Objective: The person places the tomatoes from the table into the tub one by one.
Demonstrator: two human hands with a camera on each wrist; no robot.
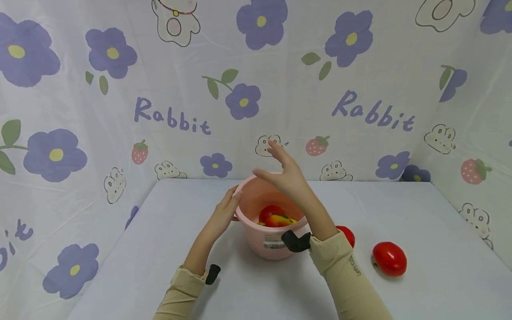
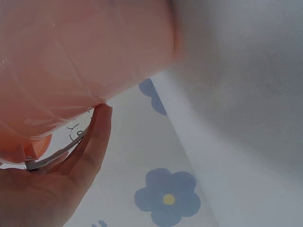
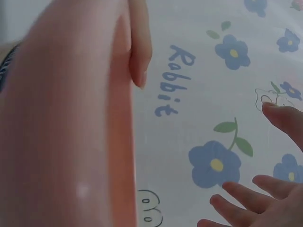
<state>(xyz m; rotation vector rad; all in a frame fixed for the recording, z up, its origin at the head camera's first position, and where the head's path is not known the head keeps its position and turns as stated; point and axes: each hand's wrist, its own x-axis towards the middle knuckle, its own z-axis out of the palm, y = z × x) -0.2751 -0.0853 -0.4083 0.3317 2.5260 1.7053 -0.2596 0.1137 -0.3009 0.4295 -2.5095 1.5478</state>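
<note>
Right now the pink bucket [image 1: 267, 231] sits mid-table w/ red and yellow fruit [image 1: 275, 216] inside; the left hand [image 1: 224, 212] lies flat-fingered against its left rim, prob. to steady it, while the right hand [image 1: 289, 177] hovers above the opening, fingers spread, holding nothing. Two red tomatoes [image 1: 390, 258] lie on the table [image 1: 420, 222] to the right, apart from the bucket. Backdrop cloth [image 1: 360, 111] reads "Rabbit" twice; the bucket's sticker [image 1: 274, 242] is too small to read.
</note>
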